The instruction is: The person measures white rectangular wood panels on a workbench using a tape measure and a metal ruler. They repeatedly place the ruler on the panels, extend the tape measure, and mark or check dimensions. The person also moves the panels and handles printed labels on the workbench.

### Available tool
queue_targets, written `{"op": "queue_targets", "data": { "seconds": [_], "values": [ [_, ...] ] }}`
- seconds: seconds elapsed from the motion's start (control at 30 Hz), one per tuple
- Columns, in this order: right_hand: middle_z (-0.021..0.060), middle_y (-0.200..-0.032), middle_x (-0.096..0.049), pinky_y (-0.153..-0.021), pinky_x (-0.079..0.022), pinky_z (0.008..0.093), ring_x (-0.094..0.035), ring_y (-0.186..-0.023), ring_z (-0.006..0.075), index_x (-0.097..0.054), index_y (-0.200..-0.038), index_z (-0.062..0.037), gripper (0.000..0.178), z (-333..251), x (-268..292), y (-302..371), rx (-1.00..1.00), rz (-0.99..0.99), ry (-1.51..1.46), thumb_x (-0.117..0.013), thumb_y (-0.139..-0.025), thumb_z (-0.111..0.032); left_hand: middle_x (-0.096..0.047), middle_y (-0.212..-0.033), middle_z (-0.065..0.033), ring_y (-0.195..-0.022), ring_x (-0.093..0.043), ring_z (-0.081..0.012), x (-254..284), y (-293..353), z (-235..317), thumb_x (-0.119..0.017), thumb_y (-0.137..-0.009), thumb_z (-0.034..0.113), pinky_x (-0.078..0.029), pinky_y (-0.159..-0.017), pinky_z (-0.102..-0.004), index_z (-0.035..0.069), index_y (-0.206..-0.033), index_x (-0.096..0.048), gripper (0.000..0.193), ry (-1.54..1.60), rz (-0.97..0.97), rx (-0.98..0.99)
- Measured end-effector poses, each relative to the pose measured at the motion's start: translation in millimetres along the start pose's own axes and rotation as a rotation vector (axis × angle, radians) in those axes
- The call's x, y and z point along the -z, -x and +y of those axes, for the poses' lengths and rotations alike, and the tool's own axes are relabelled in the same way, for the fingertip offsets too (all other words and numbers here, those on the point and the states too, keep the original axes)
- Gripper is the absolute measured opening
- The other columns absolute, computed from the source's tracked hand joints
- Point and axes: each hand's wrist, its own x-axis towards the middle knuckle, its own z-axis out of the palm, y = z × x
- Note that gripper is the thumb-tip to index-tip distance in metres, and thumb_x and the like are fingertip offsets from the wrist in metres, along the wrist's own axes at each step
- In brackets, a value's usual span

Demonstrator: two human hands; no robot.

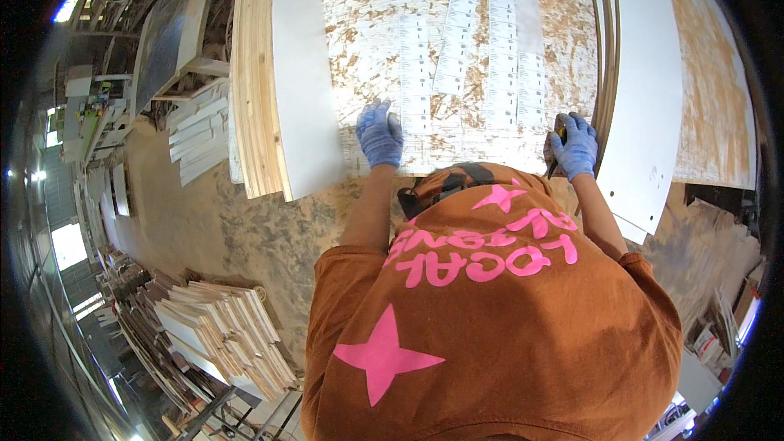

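Observation:
My left hand (380,137), in a blue glove, rests on the worn white tabletop (367,49) with its fingers apart and nothing in them. It lies just left of the lower end of a printed label strip (415,73). More white label strips (501,57) lie side by side across the middle of the tabletop, one of them slanted. My right hand (578,145), also gloved in blue, is at the near right edge. Its fingers are closed around a small black tool with a yellow patch (561,127); the hand covers most of it, so its kind is unclear.
A stack of pale-edged boards (260,82) flanks the tabletop on the left, and white panels (645,73) lie on the right. Behind to the left, stacked boards (233,335) stand on the dusty floor (196,220). White offcuts (200,131) lie farther left.

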Motion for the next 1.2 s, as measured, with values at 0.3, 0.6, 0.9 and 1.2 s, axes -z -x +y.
{"op": "queue_targets", "data": {
  "seconds": [0.3, 0.6, 0.9, 1.2],
  "values": [
    [0.0097, -0.139, -0.049, -0.101, -0.044, 0.0488, -0.046, -0.125, 0.0372, -0.056, -0.131, -0.0211, 0.053, 0.3, 1.3, -2.2, 0.014, -0.032, 0.041, -0.069, -0.082, -0.035, -0.061, -0.121, -0.0118, -0.117, -0.053, -0.0302, 1.7, 0.4, 2.0, -0.056, -0.092, 0.025, -0.035, -0.104, -0.046, 0.013, -0.118, -0.062, 0.029, -0.017, 0.0, 0.018],
    [0.0098, -0.141, -0.047, -0.102, -0.043, 0.0494, -0.044, -0.127, 0.0372, -0.054, -0.132, -0.021, 0.054, -0.8, 3.7, -2.7, 0.007, -0.06, 0.022, -0.068, -0.083, -0.036, -0.061, -0.123, -0.0108, -0.118, -0.052, -0.0292, 2.6, -0.2, 2.6, -0.057, -0.091, 0.022, -0.035, -0.105, -0.0452, 0.013, -0.119, -0.061, 0.03, -0.011, -0.007, 0.02],
    [0.0093, -0.14, -0.047, -0.101, -0.043, 0.0498, -0.045, -0.125, 0.0375, -0.055, -0.132, -0.0211, 0.053, 1.0, 1.1, -3.2, 0.017, -0.05, 0.031, -0.069, -0.083, -0.036, -0.063, -0.121, -0.0133, -0.116, -0.054, -0.0328, 6.1, -3.3, 6.8, -0.06, -0.089, 0.018, -0.039, -0.103, -0.0452, 0.012, -0.116, -0.064, 0.028, -0.033, -0.021, 0.038],
    [0.0116, -0.141, -0.048, -0.104, -0.041, 0.0489, -0.044, -0.128, 0.0374, -0.056, -0.13, -0.02, 0.053, 4.6, 0.5, -2.4, 0.011, -0.043, 0.032, -0.067, -0.082, -0.039, -0.062, -0.121, -0.0134, -0.117, -0.053, -0.0324, -3.3, -0.4, -3.5, -0.057, -0.088, 0.021, -0.036, -0.105, -0.0472, 0.013, -0.12, -0.061, 0.033, -0.028, -0.038, -0.001]
  ]
}}
